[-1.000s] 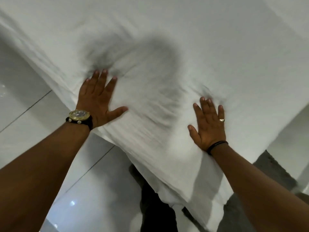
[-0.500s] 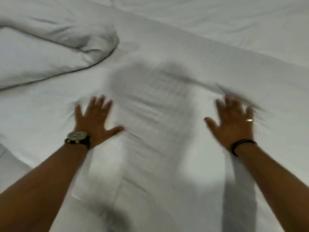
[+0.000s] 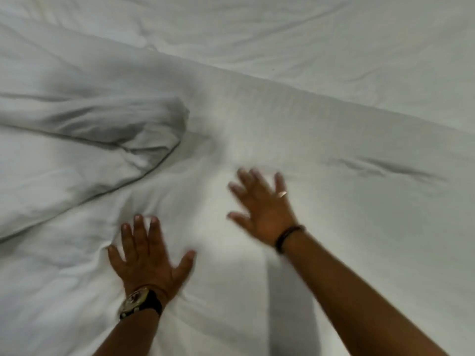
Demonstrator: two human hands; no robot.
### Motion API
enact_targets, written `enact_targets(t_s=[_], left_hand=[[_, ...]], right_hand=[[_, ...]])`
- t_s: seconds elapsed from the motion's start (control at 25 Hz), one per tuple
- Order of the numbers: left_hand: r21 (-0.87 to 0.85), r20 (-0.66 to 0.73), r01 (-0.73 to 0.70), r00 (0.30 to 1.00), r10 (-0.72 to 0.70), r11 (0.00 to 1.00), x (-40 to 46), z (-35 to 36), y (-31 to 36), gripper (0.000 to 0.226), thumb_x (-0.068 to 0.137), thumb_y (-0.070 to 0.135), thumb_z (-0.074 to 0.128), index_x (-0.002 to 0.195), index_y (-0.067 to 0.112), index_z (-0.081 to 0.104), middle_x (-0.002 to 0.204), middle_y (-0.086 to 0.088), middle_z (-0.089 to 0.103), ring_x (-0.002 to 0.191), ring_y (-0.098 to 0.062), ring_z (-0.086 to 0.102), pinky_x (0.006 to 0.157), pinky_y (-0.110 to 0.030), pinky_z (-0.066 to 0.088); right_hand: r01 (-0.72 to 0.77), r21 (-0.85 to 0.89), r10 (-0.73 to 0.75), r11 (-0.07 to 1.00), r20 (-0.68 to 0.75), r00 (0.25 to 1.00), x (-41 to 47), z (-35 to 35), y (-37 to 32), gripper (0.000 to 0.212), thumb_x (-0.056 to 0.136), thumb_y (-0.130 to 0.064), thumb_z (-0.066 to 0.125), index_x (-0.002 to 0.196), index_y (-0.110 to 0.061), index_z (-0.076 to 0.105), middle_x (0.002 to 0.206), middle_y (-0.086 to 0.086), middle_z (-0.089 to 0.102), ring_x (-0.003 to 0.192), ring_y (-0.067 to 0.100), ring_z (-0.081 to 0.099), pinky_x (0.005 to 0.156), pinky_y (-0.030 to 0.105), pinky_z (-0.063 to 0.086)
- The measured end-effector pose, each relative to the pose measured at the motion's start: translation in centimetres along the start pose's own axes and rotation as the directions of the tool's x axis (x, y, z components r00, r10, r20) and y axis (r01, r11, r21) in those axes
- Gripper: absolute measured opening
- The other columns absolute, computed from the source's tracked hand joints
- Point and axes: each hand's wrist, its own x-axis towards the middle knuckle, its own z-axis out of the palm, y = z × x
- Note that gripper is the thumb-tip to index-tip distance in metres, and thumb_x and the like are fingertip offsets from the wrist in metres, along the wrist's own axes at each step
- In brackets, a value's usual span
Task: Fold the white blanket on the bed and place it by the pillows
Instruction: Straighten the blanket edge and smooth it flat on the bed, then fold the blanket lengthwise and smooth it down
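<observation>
On the bed (image 3: 359,34), the white blanket (image 3: 334,140) lay spread under both of your hands. Your left hand (image 3: 146,258) pressed flat on it, fingers splayed wide. Your right hand (image 3: 262,209), motion-blurred, also had its fingers spread, gripping nothing.

A bedroom: white bed linen (image 3: 334,60) fills view

Motion-blurred right hand (image 3: 262,209); both forearms cut off below.
</observation>
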Motion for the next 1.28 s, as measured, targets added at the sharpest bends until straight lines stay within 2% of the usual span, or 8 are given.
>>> enact_targets(t_s=[0.16, 0.32, 0.52, 0.76, 0.92, 1.04, 1.16, 1.28], left_hand=[[-0.073, -0.003, -0.034, 0.999, 0.034, 0.997, 0.3, 0.7, -0.3, 0.110, 0.068, 0.081, 0.033, 0.154, 0.024, -0.004, 0.163, -0.004, -0.012, 0.149, -0.027, -0.016, 0.113, -0.053, -0.018], [-0.158, -0.005, -0.030, 1.000, 0.030, 0.987, 0.5, 0.5, -0.1, 0.110, 0.069, 0.079, 0.036, 0.155, 0.019, 0.003, 0.164, -0.010, -0.005, 0.149, -0.028, -0.015, 0.113, -0.059, -0.013], [-0.150, -0.030, -0.103, 0.995, 0.100, 0.983, 0.5, 0.7, -0.6, 0.108, 0.074, 0.083, 0.030, 0.155, 0.020, -0.003, 0.164, -0.010, -0.007, 0.149, -0.030, -0.014, 0.113, -0.059, -0.015], [-0.062, 0.120, -0.376, 0.917, 0.381, 0.925, 0.2, -2.8, -2.3, 0.114, 0.071, 0.093, 0.021, 0.155, 0.020, -0.006, 0.162, -0.014, -0.014, 0.148, -0.034, -0.016, 0.111, -0.055, -0.023], [0.071, 0.418, -0.911, 0.396, 0.817, 0.406, 2.5, -8.3, -14.0, 0.096, 0.079, 0.085, 0.010, 0.155, 0.027, 0.001, 0.159, -0.003, -0.016, 0.151, -0.029, -0.006, 0.119, -0.047, -0.004], [0.200, 0.446, -0.914, 0.405, 0.798, 0.352, 4.0, -12.7, -23.5, 0.085, 0.085, 0.075, 0.023, 0.154, 0.025, 0.017, 0.163, -0.007, 0.005, 0.150, -0.032, 0.007, 0.119, -0.051, 0.007], [0.357, 0.406, -0.897, 0.401, 0.821, 0.261, 6.9, -16.9, -29.9, 0.078, 0.085, 0.066, 0.043, 0.149, 0.022, 0.036, 0.159, -0.013, 0.024, 0.146, -0.036, 0.023, 0.116, -0.057, 0.020], [0.343, 0.373, -0.899, 0.395, 0.839, 0.271, 10.8, -19.3, -34.2, 0.080, 0.080, 0.059, 0.064, 0.145, 0.019, 0.044, 0.156, -0.014, 0.031, 0.143, -0.039, 0.028, 0.112, -0.059, 0.029]], right_hand=[[-0.755, -0.125, 0.765, 0.643, 0.152, 0.626, 0.2, -2.4, 13.5, 0.094, 0.077, -0.086, 0.013, 0.154, -0.033, 0.004, 0.164, -0.008, -0.005, 0.150, 0.021, -0.005, 0.109, 0.073, -0.001], [-0.918, -0.021, 0.914, 0.396, 0.102, 0.392, -6.6, -3.1, 11.3, 0.105, 0.071, -0.088, 0.004, 0.155, -0.025, 0.008, 0.164, 0.001, -0.001, 0.150, 0.027, -0.002, 0.109, 0.073, 0.004], [-0.578, 0.017, 0.576, 0.816, 0.065, 0.815, -12.2, 4.2, -12.4, 0.069, 0.094, -0.061, 0.033, 0.150, -0.022, 0.032, 0.160, 0.011, 0.021, 0.148, 0.032, 0.017, 0.113, 0.065, 0.007], [-0.983, 0.008, 0.960, 0.186, 0.212, 0.183, -23.8, 0.8, -11.3, 0.091, 0.083, -0.078, 0.006, 0.154, -0.021, 0.015, 0.164, 0.004, 0.004, 0.149, 0.027, 0.003, 0.113, 0.064, 0.012], [-0.836, 0.218, 0.804, 0.503, 0.238, 0.545, -13.0, 2.9, -26.4, 0.067, 0.095, -0.061, 0.024, 0.152, -0.026, 0.018, 0.163, 0.005, 0.008, 0.149, 0.025, 0.005, 0.115, 0.061, 0.009], [-0.712, 0.169, 0.688, 0.682, 0.185, 0.702, -9.2, 5.3, -35.8, 0.059, 0.099, -0.054, 0.021, 0.153, -0.032, 0.016, 0.164, 0.001, 0.001, 0.150, 0.023, -0.001, 0.114, 0.059, -0.002], [-0.764, 0.087, 0.754, 0.639, 0.120, 0.645, -11.9, 6.2, -34.6, 0.063, 0.097, -0.055, 0.023, 0.152, -0.025, 0.028, 0.163, 0.006, 0.013, 0.149, 0.028, 0.011, 0.117, 0.054, 0.009], [-0.931, 0.090, 0.882, 0.355, 0.297, 0.365, -10.7, 4.6, -35.4, 0.077, 0.091, -0.068, 0.019, 0.154, -0.023, 0.014, 0.164, 0.007, -0.001, 0.150, 0.030, -0.001, 0.116, 0.060, 0.007]])
